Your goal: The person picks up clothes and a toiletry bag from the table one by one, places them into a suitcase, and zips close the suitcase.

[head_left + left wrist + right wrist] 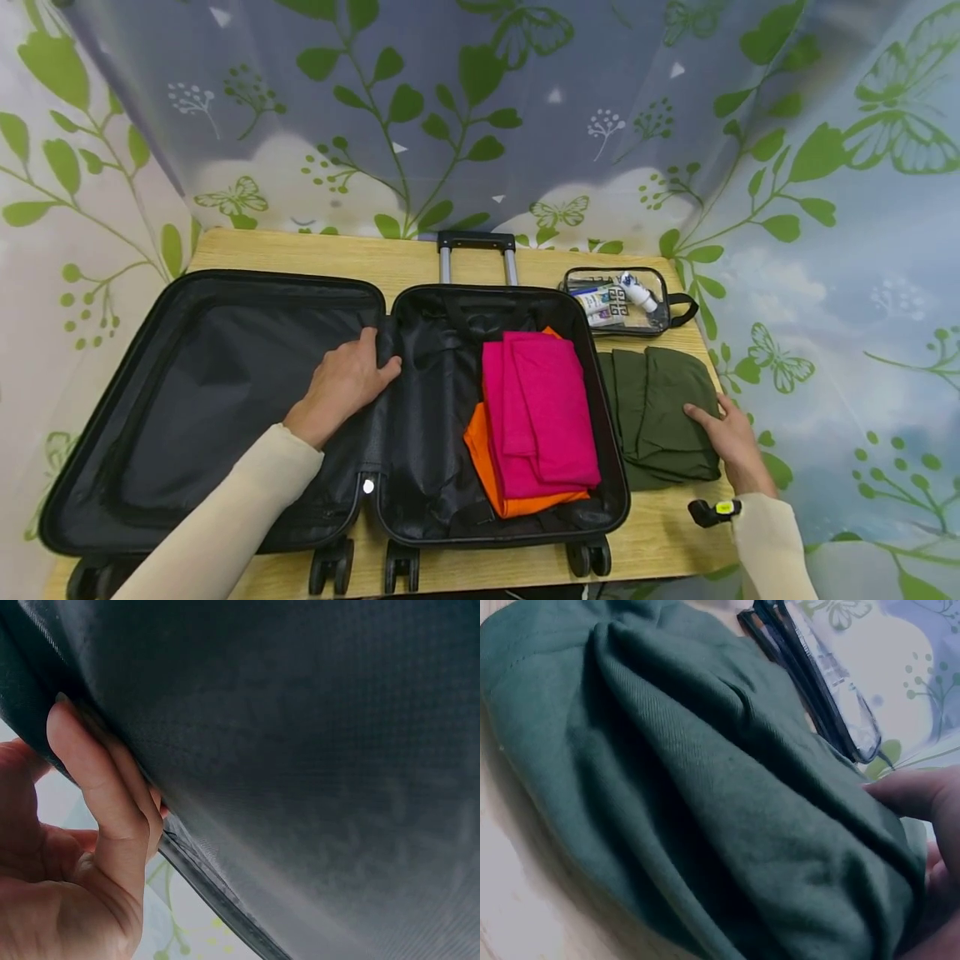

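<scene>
An open black suitcase [225,392] lies flat with its two halves side by side. At the inner rim where the halves meet, my left hand [341,387] holds on, thumb toward the right half; in the left wrist view its fingers [112,780] lie along the dark lining. Folded pink clothing [543,417] rests on orange clothing [483,454] in the right half. Beside the suitcase, my right hand [731,442] grips the right edge of folded dark green clothing [663,408]. The right wrist view has the thumb on top of this green cloth [727,802]; the other fingers are mostly hidden.
A clear pouch with black trim [652,325] holds tubes and a white bottle behind the green clothing. The suitcase's pull handle [477,241] is extended toward the patterned backdrop [420,125]. Wheels [588,557] stick out near the front edge of the wooden table [667,542].
</scene>
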Demonstrator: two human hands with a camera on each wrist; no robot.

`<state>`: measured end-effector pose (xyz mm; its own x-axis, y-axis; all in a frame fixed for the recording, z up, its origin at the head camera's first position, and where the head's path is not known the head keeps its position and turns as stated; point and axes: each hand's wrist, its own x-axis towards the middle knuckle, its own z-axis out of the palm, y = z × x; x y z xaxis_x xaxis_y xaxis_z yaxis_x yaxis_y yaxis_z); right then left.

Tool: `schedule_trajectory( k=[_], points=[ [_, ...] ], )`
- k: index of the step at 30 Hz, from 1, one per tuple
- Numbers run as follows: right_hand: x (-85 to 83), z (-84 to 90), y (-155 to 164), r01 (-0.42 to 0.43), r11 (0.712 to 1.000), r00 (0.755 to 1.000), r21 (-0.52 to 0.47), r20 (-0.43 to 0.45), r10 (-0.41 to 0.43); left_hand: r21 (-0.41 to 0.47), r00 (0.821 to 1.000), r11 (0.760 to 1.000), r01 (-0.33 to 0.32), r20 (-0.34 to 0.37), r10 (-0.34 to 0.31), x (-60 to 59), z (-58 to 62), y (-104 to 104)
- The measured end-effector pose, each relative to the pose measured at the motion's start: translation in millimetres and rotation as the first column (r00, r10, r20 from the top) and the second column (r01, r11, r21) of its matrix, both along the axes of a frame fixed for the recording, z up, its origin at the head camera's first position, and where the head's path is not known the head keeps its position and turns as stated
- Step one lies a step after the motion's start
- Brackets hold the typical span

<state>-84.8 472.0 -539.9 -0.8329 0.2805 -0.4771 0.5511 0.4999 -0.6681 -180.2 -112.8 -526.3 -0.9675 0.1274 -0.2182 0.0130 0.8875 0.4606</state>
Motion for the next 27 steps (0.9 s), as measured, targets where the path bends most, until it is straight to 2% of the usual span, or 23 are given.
schedule_trajectory(
  k=[5,9,12,14,21,27],
  points=[
    [-2.5,9.4,-6,-0.024,0.999,0.996,-0.025,-0.088,0.021,-0.003,1.0,1.0,-0.007,0.008,0.007,-2.4,-9.1,-4],
    [-2.1,16.3,-9,-0.02,0.999,0.993,-0.025,-0.114,0.017,-0.003,1.0,1.0,0.0,0.017,0.0,1.5,3.2,-1],
    [-1.2,23.2,-11,-0.004,1.0,0.992,-0.026,-0.128,0.001,-0.002,0.999,1.0,0.007,0.04,-0.007,6.0,18.1,4],
    [-2.5,29.2,-13,0.001,1.0,0.989,-0.027,-0.147,-0.005,-0.005,0.999,1.0,0.009,0.04,-0.009,7.3,21.1,5],
    [-6.3,53.8,-24,0.01,1.0,0.976,-0.008,-0.218,-0.012,-0.007,0.999,1.0,0.004,0.032,-0.003,9.6,23.9,6],
    [-7.2,73.0,-29,0.035,0.999,0.97,-0.002,-0.241,-0.034,-0.002,1.0,1.0,0.002,0.028,-0.002,9.6,22.2,5]
  ],
)
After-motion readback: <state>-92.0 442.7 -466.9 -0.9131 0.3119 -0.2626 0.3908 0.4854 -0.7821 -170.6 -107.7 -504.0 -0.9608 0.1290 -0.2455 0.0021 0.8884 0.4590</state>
